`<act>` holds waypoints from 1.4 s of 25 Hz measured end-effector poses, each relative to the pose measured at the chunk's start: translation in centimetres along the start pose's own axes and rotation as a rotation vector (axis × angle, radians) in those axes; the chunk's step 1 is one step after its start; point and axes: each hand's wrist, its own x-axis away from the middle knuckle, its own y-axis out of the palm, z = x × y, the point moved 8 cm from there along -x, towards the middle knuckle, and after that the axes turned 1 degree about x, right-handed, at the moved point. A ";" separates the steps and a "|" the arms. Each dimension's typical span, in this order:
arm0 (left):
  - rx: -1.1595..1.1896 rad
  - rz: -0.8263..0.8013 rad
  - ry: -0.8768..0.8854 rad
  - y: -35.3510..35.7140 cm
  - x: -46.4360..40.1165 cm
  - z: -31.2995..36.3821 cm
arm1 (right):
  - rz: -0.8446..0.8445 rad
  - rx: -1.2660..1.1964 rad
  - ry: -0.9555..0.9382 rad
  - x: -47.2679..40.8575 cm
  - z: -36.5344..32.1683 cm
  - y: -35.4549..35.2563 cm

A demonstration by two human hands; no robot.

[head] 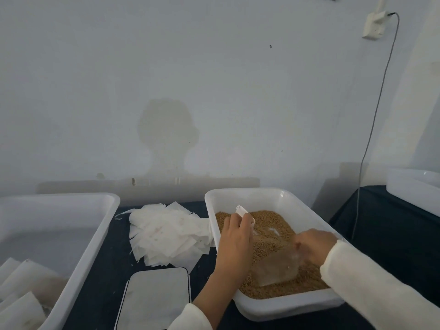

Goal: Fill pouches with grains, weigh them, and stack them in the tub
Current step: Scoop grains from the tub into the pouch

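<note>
A white tub [247, 198] on the right holds brown grains [273, 225]. Over the grains my left hand [234, 241] grips a small white pouch [244, 211] that sticks up from my fingers. My right hand [314, 246] grips a clear plastic scoop [276, 267] that lies in the grains near the tub's front. A heap of empty white pouches [166, 232] lies on the dark table between the tubs. The flat scale [154, 298] sits at the front centre. On the left, a second white tub [71, 234] contains several filled pouches [21, 289].
A dark cloth covers the table [107, 270]. Another white tub [414, 189] stands on a separate surface at far right. A grey cable [371, 129] hangs down the wall from a socket [375, 25]. The wall rises right behind the table.
</note>
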 end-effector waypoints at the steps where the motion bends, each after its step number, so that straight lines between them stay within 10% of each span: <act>1: -0.004 -0.003 0.002 0.0 0.1 0.0 | 0.020 -0.033 -0.048 -0.1 -0.9 0.7; 16: -0.202 -0.221 0.077 2.4 -0.6 -1.5 | -0.053 -0.561 -0.125 3.8 3.8 -2.6; 35: -0.109 -0.442 0.285 4.3 0.2 0.2 | -0.066 0.114 0.076 1.4 2.5 -8.3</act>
